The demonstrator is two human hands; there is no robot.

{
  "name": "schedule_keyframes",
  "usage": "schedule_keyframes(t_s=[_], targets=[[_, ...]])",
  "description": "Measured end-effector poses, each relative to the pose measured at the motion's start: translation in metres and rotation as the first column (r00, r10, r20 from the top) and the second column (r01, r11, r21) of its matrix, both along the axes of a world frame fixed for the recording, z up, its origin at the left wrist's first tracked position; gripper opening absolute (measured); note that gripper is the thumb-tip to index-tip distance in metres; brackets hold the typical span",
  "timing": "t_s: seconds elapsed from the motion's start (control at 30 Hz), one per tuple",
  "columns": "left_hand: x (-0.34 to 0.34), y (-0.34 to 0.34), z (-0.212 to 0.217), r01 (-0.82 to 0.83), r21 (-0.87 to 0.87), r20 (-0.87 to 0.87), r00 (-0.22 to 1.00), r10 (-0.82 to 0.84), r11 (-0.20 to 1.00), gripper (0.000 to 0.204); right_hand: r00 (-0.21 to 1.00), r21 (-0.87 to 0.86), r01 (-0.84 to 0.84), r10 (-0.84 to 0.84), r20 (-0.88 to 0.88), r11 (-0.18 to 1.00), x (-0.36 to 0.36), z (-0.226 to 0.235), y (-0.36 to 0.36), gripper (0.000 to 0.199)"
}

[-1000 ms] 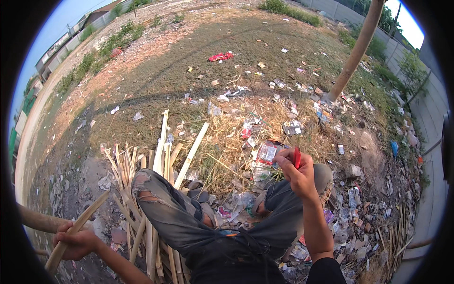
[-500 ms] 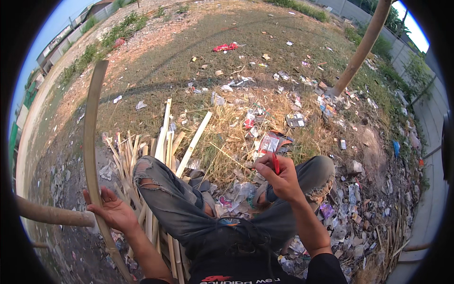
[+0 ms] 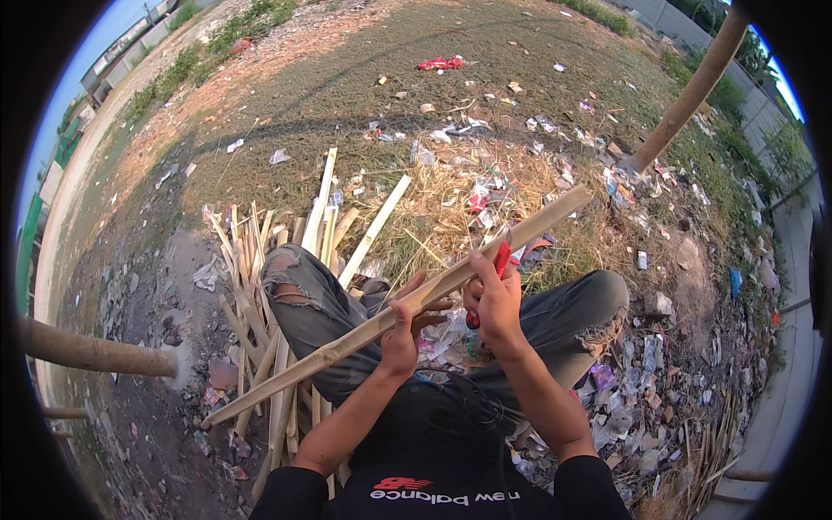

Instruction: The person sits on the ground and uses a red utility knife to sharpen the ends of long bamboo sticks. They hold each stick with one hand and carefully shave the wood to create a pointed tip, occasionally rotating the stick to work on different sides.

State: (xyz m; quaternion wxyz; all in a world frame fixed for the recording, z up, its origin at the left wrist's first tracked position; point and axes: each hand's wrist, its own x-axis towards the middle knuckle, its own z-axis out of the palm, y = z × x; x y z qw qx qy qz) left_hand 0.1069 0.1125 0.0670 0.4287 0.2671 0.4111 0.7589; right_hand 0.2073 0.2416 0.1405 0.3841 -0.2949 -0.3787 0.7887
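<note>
Bamboo strip (image 3: 433, 293) slants over the seated person's bent legs in the head view, one end off to the left, the other out ahead to the right. The left hand (image 3: 401, 338) has it near the middle, thumb on the near side and fingers reaching out beyond it, a fairly loose grip. The right hand (image 3: 498, 303) is folded round a red-handled tool (image 3: 502, 257), its thumb tip up against the strip (whether the tool's working end bites into the wood, I can't tell from here). Beside the left leg lies a pile of pale strips (image 3: 279, 407), several poking out ahead of the torn knee (image 3: 290, 273). Litter (image 3: 624, 416) covers the ground by the right leg, and dry grass (image 3: 451, 186) spreads ahead of the feet.
</note>
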Motion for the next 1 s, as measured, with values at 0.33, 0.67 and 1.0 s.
schedule_keyframes(t_s=[0.33, 0.67, 1.0], targets=[[-0.05, -0.065, 0.04, -0.317, 0.268, -0.846, 0.374, 0.38, 0.91, 0.047, 0.993, 0.136, 0.107, -0.113, 0.04, 0.985, 0.019, 0.047, 0.07, 0.023], [-0.071, -0.077, 0.045, 0.362, -0.599, -0.34, 0.693, -0.636, 0.714, 0.057, 0.987, 0.185, 0.161, -0.157, -0.039, 0.969, 0.035, 0.08, 0.107, 0.023], [-0.034, -0.038, 0.059, -0.011, -0.428, -0.614, 0.737, -0.282, 0.904, 0.047, 0.593, 0.684, -0.5, -0.365, 0.717, 0.531, 0.047, 0.054, 0.038, 0.025]])
